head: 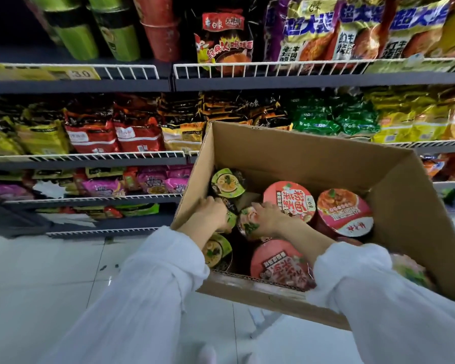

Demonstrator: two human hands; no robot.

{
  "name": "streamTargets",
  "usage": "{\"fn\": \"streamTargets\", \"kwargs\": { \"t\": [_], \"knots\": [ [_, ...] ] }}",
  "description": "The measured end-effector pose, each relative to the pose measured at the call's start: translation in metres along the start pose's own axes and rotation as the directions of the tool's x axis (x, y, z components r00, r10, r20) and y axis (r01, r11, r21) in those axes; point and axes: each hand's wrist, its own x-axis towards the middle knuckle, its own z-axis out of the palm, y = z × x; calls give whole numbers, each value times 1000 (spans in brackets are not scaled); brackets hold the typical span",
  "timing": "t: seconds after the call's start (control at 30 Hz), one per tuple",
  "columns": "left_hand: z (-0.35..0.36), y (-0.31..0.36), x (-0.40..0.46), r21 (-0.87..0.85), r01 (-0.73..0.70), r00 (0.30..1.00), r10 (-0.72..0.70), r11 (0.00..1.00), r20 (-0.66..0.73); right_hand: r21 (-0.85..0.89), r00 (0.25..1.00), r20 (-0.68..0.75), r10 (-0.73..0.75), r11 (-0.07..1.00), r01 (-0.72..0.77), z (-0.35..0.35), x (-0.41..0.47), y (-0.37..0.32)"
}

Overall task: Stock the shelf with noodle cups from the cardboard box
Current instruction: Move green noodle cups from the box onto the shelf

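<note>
An open cardboard box (294, 153) stands in front of the shelves, with several noodle cups inside. Both my hands reach down into it. My left hand (212, 208) grips a green-lidded cup (230, 218) near the box's left wall. My right hand (269, 219) curls over a cup with a pink and green lid (250, 224) in the middle. Another green cup (227, 183) lies behind my left hand, and a third (217, 249) lies near the front wall. Large pink-lidded cups (344, 212) fill the right side.
Wire-fronted shelves (90, 156) packed with noodle packets run along the back. On the top shelf at left stand tall green cups (76, 35) and red cups (160, 35). White tiled floor (50, 271) lies at lower left. The box rests on a stand (263, 321).
</note>
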Motion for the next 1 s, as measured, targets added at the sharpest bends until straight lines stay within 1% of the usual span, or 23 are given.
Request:
{"fn": "streamTargets", "kwargs": {
  "t": [0.07, 0.17, 0.23, 0.3, 0.33, 0.4, 0.5, 0.6, 0.67, 0.7, 0.8, 0.9, 1.0],
  "knots": [
    [4, 2, 10, 55, 15, 1000, -16, 998, 19, -73, 1000, 22, -19, 997, 21, 6, 8, -1],
    [13, 0, 28, 66, 65, 997, -69, 996, 46, -140, 1000, 18, 2, 990, 0, 15, 22, 1],
    [18, 1, 35, 81, 75, 997, -76, 994, 15, -144, 1000, -4, 16, 989, -17, 19, 29, 6],
    [20, 2, 38, 106, 82, 996, -78, 991, -46, -140, 1000, -28, 12, 990, -16, 20, 29, 9],
    [20, 3, 38, 125, 79, 995, -71, 989, -72, -130, 999, -39, 15, 991, -20, 20, 28, 10],
    [15, 5, 35, 144, 68, 995, -56, 987, -83, -109, 998, -52, 19, 994, -24, 17, 26, 11],
    [-4, 6, 23, 107, 60, 994, -50, 992, -95, 16, 998, -58, 41, 999, -40, 5, 13, 13],
    [-32, 8, 1, 137, 65, 983, -40, 988, -178, 136, 998, -66, 11, 991, -2, -20, -11, 14],
    [-53, 9, -18, 141, 70, 961, -29, 988, -275, 213, 992, -122, 24, 977, 2, -36, -26, 14],
    [-65, 10, -29, 117, 67, 947, -26, 991, -320, 249, 985, -164, 45, 969, -3, -44, -34, 13],
    [-100, 7, -58, -27, 25, 919, -33, 999, -394, 315, 947, -312, 69, 948, 35, -76, -62, 6],
    [-135, -4, -84, -207, -36, 892, -62, 978, -448, 368, 887, -459, 56, 920, 133, -110, -87, -8],
    [-163, -24, -105, -273, -91, 818, -84, 958, -569, 349, 809, -588, 10, 906, 242, -140, -102, -32]
  ]
}}
